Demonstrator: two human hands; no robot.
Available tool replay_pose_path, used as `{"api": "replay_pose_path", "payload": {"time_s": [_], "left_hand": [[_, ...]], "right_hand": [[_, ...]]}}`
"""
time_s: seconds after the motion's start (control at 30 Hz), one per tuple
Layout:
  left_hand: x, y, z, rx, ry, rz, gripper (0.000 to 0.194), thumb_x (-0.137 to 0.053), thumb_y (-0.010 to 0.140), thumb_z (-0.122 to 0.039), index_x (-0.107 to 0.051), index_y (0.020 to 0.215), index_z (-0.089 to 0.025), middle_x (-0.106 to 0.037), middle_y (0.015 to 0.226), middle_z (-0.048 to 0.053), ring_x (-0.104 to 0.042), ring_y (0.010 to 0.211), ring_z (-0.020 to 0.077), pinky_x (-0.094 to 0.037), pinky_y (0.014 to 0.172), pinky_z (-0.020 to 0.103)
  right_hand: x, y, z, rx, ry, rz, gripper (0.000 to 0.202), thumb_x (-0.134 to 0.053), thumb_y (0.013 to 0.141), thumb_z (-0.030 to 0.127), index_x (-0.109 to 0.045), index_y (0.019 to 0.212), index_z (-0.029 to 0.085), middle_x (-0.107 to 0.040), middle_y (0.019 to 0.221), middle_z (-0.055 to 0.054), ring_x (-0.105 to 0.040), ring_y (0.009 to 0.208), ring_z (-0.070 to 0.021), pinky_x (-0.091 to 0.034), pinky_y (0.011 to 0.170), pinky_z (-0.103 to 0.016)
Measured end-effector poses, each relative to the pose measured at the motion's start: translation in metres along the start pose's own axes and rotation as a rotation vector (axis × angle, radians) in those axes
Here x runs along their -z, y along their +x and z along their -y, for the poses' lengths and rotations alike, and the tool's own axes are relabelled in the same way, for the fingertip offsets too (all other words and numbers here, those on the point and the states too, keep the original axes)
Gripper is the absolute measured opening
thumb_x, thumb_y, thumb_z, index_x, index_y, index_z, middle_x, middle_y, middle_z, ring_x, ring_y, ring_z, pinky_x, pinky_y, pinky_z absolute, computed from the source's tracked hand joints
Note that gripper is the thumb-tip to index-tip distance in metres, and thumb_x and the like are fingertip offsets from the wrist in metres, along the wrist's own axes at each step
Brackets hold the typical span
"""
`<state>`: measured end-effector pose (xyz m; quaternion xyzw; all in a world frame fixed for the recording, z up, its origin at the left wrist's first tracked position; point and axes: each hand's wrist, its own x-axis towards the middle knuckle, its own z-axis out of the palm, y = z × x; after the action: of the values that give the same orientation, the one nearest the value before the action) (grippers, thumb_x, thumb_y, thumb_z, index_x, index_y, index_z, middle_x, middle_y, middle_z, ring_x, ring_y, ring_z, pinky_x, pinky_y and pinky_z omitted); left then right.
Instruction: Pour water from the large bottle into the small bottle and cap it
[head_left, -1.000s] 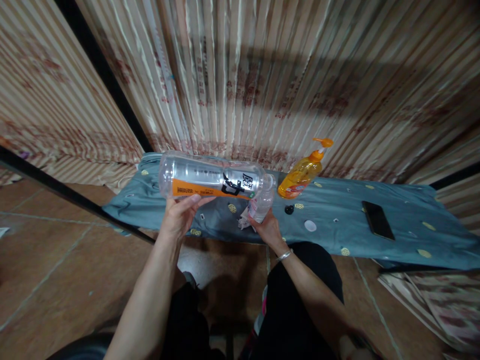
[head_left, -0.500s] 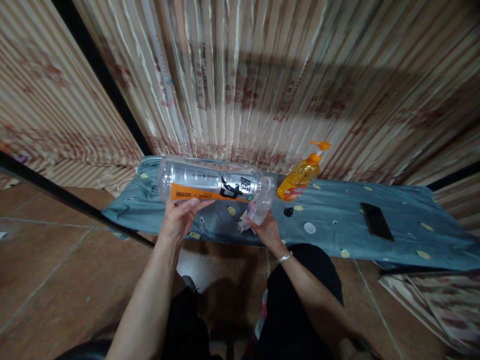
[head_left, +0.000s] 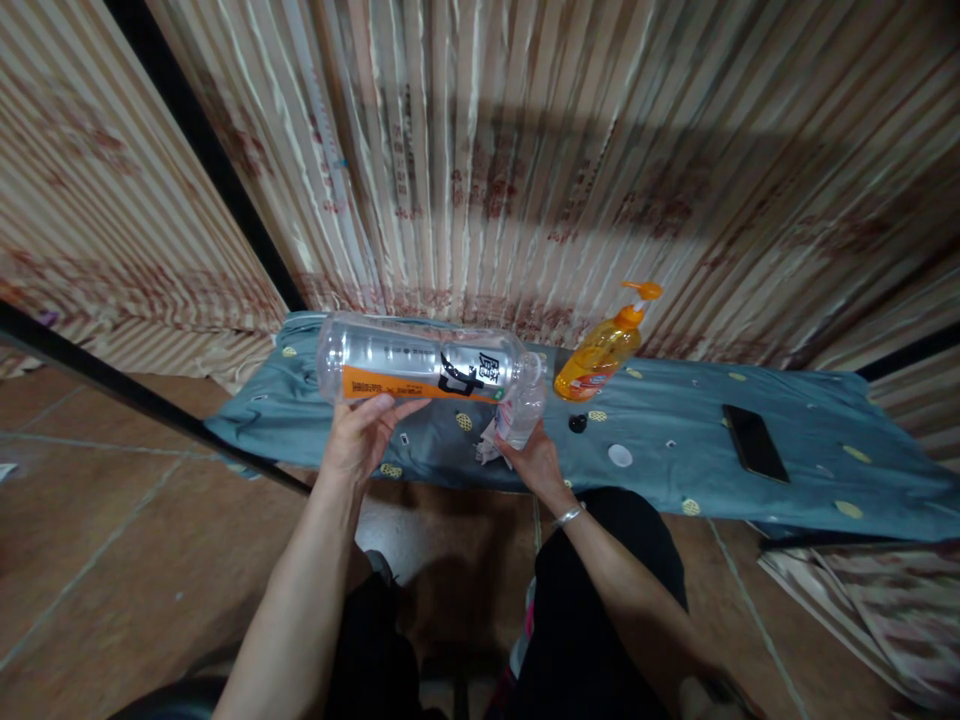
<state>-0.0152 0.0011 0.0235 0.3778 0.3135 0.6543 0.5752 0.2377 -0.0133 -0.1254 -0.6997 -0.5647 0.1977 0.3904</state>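
My left hand is closed around a large clear plastic bottle with a silver and orange label. This bottle lies nearly level in the air, its neck toward the right. In my right hand is a smaller clear plastic bottle, held with its top close against the large bottle's mouth. Whether the two mouths touch, I cannot tell. A crumpled whitish cloth or tissue shows beside my right fingers. Any liquid passing between the bottles is too faint to make out.
An orange pump bottle stands on the blue-green cloth-covered table. Near it lie a black cap and a white round lid. Farther right is a black phone. A striped curtain hangs behind, with black poles at the left.
The large bottle has rolled very slightly in my left hand, its label shifting a little. Both hands stay in nearly the same place.
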Motion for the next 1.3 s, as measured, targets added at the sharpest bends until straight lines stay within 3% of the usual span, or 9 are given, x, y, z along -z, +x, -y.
{"api": "replay_pose_path", "payload": {"time_s": [0.33, 0.63, 0.8, 1.13, 1.3], "left_hand": [[-0.003, 0.0, 0.0, 0.0, 0.002, -0.004, 0.077, -0.093, 0.053, -0.039, -0.068, 0.126, -0.031, -0.077, 0.105, 0.005, -0.074, 0.106, 0.037, -0.065, 0.087, 0.063], [-0.003, -0.001, 0.0, 0.004, 0.007, -0.027, 0.077, -0.095, 0.052, -0.04, -0.069, 0.124, -0.029, -0.079, 0.106, 0.007, -0.076, 0.085, 0.0302, -0.067, 0.082, 0.056], [-0.003, 0.0, 0.0, 0.015, -0.005, -0.015, 0.083, -0.094, 0.053, -0.043, -0.067, 0.13, -0.03, -0.079, 0.105, 0.007, -0.076, 0.092, 0.0341, -0.066, 0.085, 0.06], [0.006, 0.002, 0.007, 0.019, -0.023, -0.03, 0.071, -0.093, 0.055, -0.038, -0.071, 0.122, -0.028, -0.079, 0.097, 0.006, -0.076, 0.094, 0.034, -0.064, 0.087, 0.06], [0.008, 0.003, 0.009, 0.011, -0.031, -0.025, 0.069, -0.095, 0.055, -0.04, -0.072, 0.119, -0.029, -0.079, 0.097, 0.005, -0.077, 0.092, 0.0326, -0.065, 0.087, 0.059]], "right_hand": [[0.0, -0.001, -0.001, 0.011, 0.024, 0.004, 0.062, -0.077, 0.077, 0.053, -0.059, 0.124, 0.019, -0.08, 0.111, -0.016, -0.077, 0.102, -0.0368, -0.061, 0.086, -0.046], [0.002, -0.002, 0.001, 0.006, 0.061, 0.025, 0.063, -0.077, 0.076, 0.057, -0.059, 0.123, 0.02, -0.079, 0.113, -0.015, -0.077, 0.103, -0.0366, -0.06, 0.088, -0.047], [0.007, -0.003, 0.003, 0.025, 0.059, 0.04, 0.064, -0.079, 0.076, 0.054, -0.058, 0.125, 0.019, -0.078, 0.115, -0.016, -0.077, 0.104, -0.0363, -0.061, 0.088, -0.046], [0.017, -0.002, 0.0, 0.03, 0.043, 0.118, 0.076, -0.076, 0.08, 0.05, -0.051, 0.14, 0.012, -0.077, 0.12, -0.02, -0.075, 0.108, -0.0388, -0.06, 0.092, -0.05], [0.021, 0.001, 0.002, -0.001, 0.067, 0.122, 0.081, -0.08, 0.076, 0.05, -0.049, 0.143, 0.014, -0.078, 0.118, -0.018, -0.076, 0.107, -0.0392, -0.061, 0.088, -0.049]]}}
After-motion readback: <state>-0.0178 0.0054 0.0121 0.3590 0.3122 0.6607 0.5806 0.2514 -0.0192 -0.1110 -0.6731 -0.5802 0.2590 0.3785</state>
